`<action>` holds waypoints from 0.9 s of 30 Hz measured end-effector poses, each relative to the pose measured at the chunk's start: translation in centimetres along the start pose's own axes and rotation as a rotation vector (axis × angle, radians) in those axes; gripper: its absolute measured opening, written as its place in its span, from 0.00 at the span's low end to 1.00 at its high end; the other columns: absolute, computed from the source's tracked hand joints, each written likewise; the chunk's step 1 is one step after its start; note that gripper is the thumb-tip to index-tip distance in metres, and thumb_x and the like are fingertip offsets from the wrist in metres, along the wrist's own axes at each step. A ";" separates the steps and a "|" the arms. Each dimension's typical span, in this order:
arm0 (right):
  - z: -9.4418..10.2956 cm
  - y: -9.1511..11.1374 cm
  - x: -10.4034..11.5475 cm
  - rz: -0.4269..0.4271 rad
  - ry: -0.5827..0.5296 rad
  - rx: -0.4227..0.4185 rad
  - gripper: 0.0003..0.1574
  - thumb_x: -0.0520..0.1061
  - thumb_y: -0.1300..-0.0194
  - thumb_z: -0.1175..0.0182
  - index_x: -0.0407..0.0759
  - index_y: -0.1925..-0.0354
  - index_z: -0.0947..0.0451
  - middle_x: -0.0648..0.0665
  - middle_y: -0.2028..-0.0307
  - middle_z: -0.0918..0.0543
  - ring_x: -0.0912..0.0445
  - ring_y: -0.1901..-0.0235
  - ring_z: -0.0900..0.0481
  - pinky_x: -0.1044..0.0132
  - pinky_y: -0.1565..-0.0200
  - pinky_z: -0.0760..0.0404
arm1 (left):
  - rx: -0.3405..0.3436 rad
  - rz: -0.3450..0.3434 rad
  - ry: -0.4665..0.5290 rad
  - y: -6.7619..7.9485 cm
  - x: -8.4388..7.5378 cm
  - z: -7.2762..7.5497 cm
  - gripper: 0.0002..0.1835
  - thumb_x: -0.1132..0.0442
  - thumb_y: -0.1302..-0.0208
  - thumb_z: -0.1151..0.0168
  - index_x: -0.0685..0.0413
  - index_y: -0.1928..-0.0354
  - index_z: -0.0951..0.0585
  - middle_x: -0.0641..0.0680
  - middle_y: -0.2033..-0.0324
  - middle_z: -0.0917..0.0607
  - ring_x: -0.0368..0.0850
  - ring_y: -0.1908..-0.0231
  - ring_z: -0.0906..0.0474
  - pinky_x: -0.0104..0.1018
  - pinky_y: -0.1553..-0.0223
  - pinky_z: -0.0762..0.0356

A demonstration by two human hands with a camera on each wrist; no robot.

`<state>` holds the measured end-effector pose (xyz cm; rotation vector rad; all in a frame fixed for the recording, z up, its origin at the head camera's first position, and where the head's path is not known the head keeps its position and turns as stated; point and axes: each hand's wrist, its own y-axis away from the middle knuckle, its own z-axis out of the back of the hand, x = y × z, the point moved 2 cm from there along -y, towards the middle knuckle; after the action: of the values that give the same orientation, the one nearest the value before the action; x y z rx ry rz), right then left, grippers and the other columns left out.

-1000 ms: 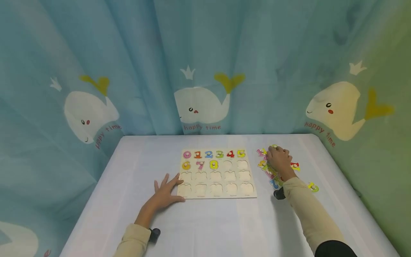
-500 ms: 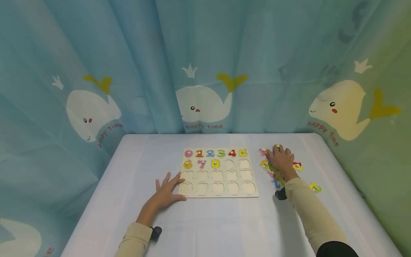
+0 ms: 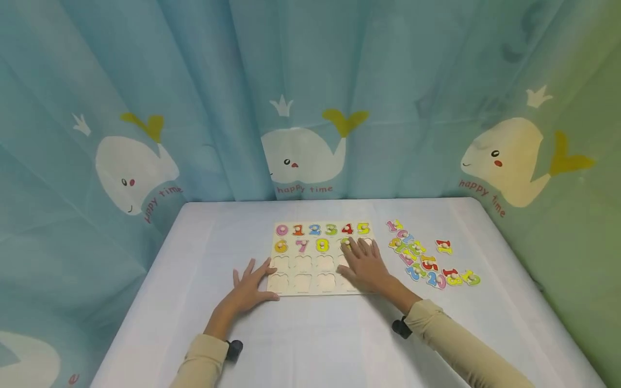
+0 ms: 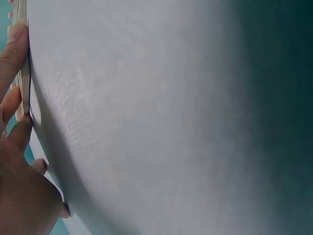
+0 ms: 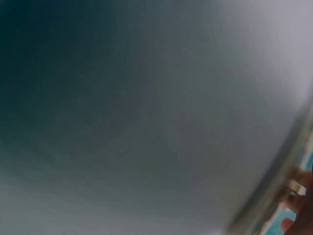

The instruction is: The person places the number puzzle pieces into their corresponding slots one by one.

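A wooden number puzzle board [image 3: 312, 277] lies flat on the table, with 0 to 5 in its top row and 6, 7 and 8 below. My left hand [image 3: 248, 291] rests spread at the board's lower left corner, fingers at its left edge and thumb at the bottom edge. In the left wrist view, its fingers also touch the board's edge [image 4: 24, 83]. Over the board's right side lies my right hand [image 3: 368, 269], fingers extended and thumb apart. Its fingertips touch a green number piece [image 3: 346, 243] at the slot right of the 8; the hand partly covers this piece.
Several knobbed number pieces lie in a loose cluster right of the board, among them a red 15 [image 3: 429, 263] and a red and yellow piece [image 3: 443, 246]. A yellow-green piece [image 3: 470, 277] lies farthest right. Behind the table [image 3: 310, 345] hangs a blue whale-print curtain [image 3: 310, 70].
My right hand has moved left from the loose pieces to the board, bringing the green number piece to the second row. My left hand has stayed at the board's corner.
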<state>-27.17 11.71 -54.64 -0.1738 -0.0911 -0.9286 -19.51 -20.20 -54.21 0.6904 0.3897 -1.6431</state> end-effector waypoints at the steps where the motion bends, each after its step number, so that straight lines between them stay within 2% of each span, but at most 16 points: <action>1: 0.1 0.0 0.6 -0.011 -0.009 0.013 0.39 0.63 0.30 0.57 0.41 0.30 0.42 0.35 0.31 0.44 0.36 0.33 0.49 0.35 0.37 0.59 | -0.004 -0.004 0.000 -0.1 0.1 0.1 0.43 0.44 0.55 0.27 0.51 0.36 0.29 0.56 0.31 0.40 0.64 0.30 0.64 0.66 0.42 0.84; 4: 0.4 -0.5 1.5 -0.021 -0.020 0.021 0.39 0.62 0.29 0.57 0.42 0.30 0.42 0.36 0.31 0.43 0.37 0.32 0.49 0.36 0.37 0.60 | -0.006 0.004 -0.007 -0.1 0.4 0.2 0.41 0.43 0.56 0.27 0.50 0.39 0.27 0.55 0.30 0.43 0.63 0.30 0.64 0.66 0.42 0.84; 7: 0.3 -0.8 1.5 0.009 -0.037 0.078 0.41 0.64 0.29 0.59 0.41 0.28 0.47 0.36 0.30 0.47 0.36 0.32 0.52 0.34 0.37 0.62 | -0.011 0.010 -0.013 -0.1 0.7 0.1 0.40 0.42 0.57 0.27 0.49 0.39 0.27 0.55 0.29 0.44 0.63 0.30 0.64 0.66 0.42 0.84; 13: 0.0 -0.6 -0.3 0.091 0.037 0.102 0.41 0.64 0.29 0.58 0.45 0.28 0.48 0.39 0.29 0.46 0.36 0.32 0.50 0.34 0.37 0.58 | -0.009 0.001 -0.014 -0.1 0.9 -0.2 0.41 0.42 0.57 0.28 0.50 0.39 0.27 0.55 0.30 0.43 0.64 0.31 0.64 0.67 0.42 0.84; 18: 0.1 -0.4 -1.6 0.156 0.047 0.127 0.40 0.64 0.29 0.60 0.47 0.27 0.50 0.40 0.29 0.47 0.38 0.32 0.51 0.37 0.36 0.58 | -0.004 0.000 -0.008 -0.1 0.7 -0.3 0.42 0.42 0.56 0.28 0.49 0.38 0.28 0.55 0.30 0.42 0.64 0.30 0.64 0.66 0.42 0.84; 27: 0.8 -0.5 -2.2 0.209 0.107 0.060 0.36 0.62 0.29 0.57 0.48 0.30 0.41 0.41 0.32 0.40 0.38 0.33 0.46 0.37 0.36 0.54 | -0.006 -0.010 -0.018 -0.1 0.3 -0.3 0.40 0.41 0.56 0.28 0.49 0.40 0.26 0.54 0.30 0.43 0.64 0.30 0.64 0.65 0.41 0.84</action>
<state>-28.90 13.28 -54.16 -0.0763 -0.0016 -0.7248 -19.55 -20.23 -54.65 0.6698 0.3850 -1.6555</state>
